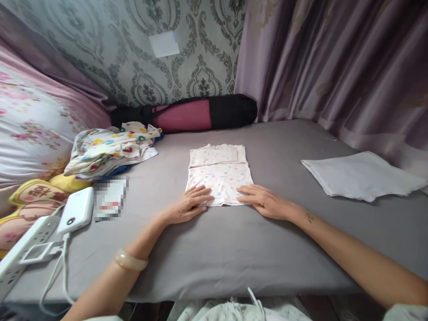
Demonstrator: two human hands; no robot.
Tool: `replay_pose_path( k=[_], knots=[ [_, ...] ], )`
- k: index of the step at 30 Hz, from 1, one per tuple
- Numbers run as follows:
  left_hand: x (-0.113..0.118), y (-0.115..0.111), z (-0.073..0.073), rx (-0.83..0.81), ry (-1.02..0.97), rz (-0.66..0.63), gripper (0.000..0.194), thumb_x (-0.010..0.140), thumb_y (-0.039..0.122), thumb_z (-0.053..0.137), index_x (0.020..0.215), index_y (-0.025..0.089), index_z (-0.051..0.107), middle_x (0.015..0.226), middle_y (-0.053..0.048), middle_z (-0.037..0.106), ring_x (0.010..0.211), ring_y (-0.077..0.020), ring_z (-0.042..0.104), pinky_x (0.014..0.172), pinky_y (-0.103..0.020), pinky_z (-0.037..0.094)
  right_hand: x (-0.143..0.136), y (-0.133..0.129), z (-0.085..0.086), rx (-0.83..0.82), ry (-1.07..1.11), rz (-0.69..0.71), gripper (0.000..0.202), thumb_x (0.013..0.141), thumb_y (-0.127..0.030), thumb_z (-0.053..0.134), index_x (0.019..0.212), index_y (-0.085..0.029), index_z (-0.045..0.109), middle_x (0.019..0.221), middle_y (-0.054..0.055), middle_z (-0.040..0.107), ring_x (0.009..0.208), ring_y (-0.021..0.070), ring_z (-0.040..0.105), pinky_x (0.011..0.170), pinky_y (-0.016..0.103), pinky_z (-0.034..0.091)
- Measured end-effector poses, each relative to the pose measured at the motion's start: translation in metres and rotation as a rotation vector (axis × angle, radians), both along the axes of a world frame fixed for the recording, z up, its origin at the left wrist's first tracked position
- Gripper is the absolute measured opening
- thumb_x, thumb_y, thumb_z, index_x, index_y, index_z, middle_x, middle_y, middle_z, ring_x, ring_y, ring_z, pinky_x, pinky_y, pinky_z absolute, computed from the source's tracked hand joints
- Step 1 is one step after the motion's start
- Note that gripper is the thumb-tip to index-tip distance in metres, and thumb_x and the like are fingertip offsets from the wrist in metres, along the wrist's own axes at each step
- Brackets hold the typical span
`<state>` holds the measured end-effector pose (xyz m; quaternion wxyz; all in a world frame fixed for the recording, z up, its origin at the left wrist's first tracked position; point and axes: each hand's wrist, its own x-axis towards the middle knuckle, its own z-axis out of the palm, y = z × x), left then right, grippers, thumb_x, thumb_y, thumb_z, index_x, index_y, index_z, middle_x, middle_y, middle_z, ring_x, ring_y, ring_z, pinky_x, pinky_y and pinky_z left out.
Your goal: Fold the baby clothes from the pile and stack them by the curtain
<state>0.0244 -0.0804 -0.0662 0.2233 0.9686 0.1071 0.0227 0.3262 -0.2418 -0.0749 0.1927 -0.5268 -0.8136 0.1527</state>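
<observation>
Resting palms down, our left hand lies on one near corner of the printed cloth and our right hand on the other, maybe to hold it flat and even. Our grip is loose on both sides, fingers out straight, pinching nothing. The printed cloth lies on the grey sheet right in front of us, far part folded over. The white cloth and clothes pile sit well apart, likely giving us room.

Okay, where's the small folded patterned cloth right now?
In the head view, the patterned cloth lies mid-picture on the grey sheet, its near end under the left hand and right hand, nearer than the black-and-maroon bag.
</observation>
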Motion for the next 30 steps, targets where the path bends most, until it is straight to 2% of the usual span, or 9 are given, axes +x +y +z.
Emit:
replay_pose_path(
  k=[4, 7, 12, 18, 21, 24, 27, 30],
  knots=[
    [-0.026, 0.008, -0.006, -0.017, -0.121, 0.113, 0.04, 0.095, 0.038, 0.05, 0.132, 0.024, 0.057, 0.138, -0.009, 0.057, 0.132, -0.0222, 0.048, 0.111, -0.041, 0.04, 0.013, -0.015, 0.0, 0.008, 0.08, -0.1, 0.032, 0.097, -0.027, 0.047, 0.122, -0.027, 0.066, 0.136, 0.006, 0.058, 0.128, 0.0208, 0.052, 0.11, 0.04, 0.041],
    [-0.038, 0.011, -0.01, 0.06, -0.135, 0.181, 0.031, 0.096, 0.035, 0.048, 0.12, 0.024, 0.065, 0.129, -0.008, 0.063, 0.121, -0.0201, 0.057, 0.104, -0.036, 0.047, 0.018, -0.021, 0.001, 0.012, 0.07, -0.127, 0.029, 0.097, -0.03, 0.047, 0.116, -0.026, 0.068, 0.13, 0.007, 0.063, 0.123, 0.0205, 0.056, 0.105, 0.038, 0.046],
    [-0.045, 0.01, -0.007, 0.153, -0.109, 0.108, 0.03, 0.098, 0.025, 0.042, 0.117, 0.025, 0.065, 0.125, -0.007, 0.064, 0.119, -0.0184, 0.059, 0.1, -0.032, 0.049, 0.017, -0.023, -0.001, 0.091, 0.01, -0.108, 0.029, 0.098, -0.026, 0.044, 0.114, -0.027, 0.068, 0.123, 0.006, 0.066, 0.115, 0.0203, 0.061, 0.1, 0.038, 0.05],
    [-0.044, 0.01, 0.002, 0.151, -0.069, 0.038, 0.036, 0.095, 0.012, 0.034, 0.117, 0.021, 0.061, 0.126, -0.008, 0.062, 0.117, -0.0174, 0.059, 0.095, -0.027, 0.049, 0.012, -0.027, -0.001, 0.092, -0.105, -0.152, 0.045, 0.094, -0.01, 0.035, 0.13, -0.025, 0.058, 0.128, 0.008, 0.063, 0.117, 0.0214, 0.06, 0.1, 0.039, 0.05],
    [-0.041, 0.008, 0.004, 0.161, -0.052, 0.058, 0.04, 0.091, 0.008, 0.034, 0.115, 0.022, 0.061, 0.123, -0.007, 0.063, 0.112, -0.0173, 0.06, 0.09, -0.027, 0.051, 0.009, -0.026, 0.001, 0.085, -0.126, -0.171, 0.049, 0.091, -0.008, 0.035, 0.13, -0.027, 0.057, 0.127, 0.007, 0.063, 0.116, 0.0212, 0.06, 0.097, 0.039, 0.051],
    [-0.035, 0.006, 0.003, 0.212, -0.049, 0.094, 0.041, 0.085, 0.005, 0.037, 0.111, 0.024, 0.062, 0.117, -0.005, 0.065, 0.109, -0.0179, 0.06, 0.092, -0.029, 0.049, 0.005, -0.021, 0.002, 0.12, -0.112, -0.195, 0.046, 0.092, -0.01, 0.037, 0.129, -0.028, 0.057, 0.125, 0.007, 0.064, 0.116, 0.0216, 0.059, 0.097, 0.04, 0.051],
    [-0.027, 0.004, 0.002, 0.297, -0.059, 0.142, 0.033, 0.083, 0.009, 0.042, 0.103, 0.023, 0.064, 0.109, -0.007, 0.067, 0.103, -0.0201, 0.062, 0.094, -0.035, 0.047, 0.005, -0.017, 0.0, 0.144, -0.09, -0.22, 0.04, 0.093, -0.016, 0.042, 0.128, -0.026, 0.057, 0.124, 0.009, 0.063, 0.117, 0.0233, 0.058, 0.1, 0.042, 0.05],
    [-0.021, 0.005, 0.0, 0.339, -0.076, 0.186, 0.027, 0.085, 0.013, 0.044, 0.101, 0.021, 0.064, 0.109, -0.009, 0.066, 0.102, -0.0219, 0.061, 0.092, -0.038, 0.046, 0.007, -0.014, -0.002, 0.137, -0.08, -0.226, 0.039, 0.09, -0.013, 0.043, 0.122, -0.026, 0.061, 0.123, 0.009, 0.063, 0.117, 0.0233, 0.057, 0.099, 0.042, 0.05]
  ],
)
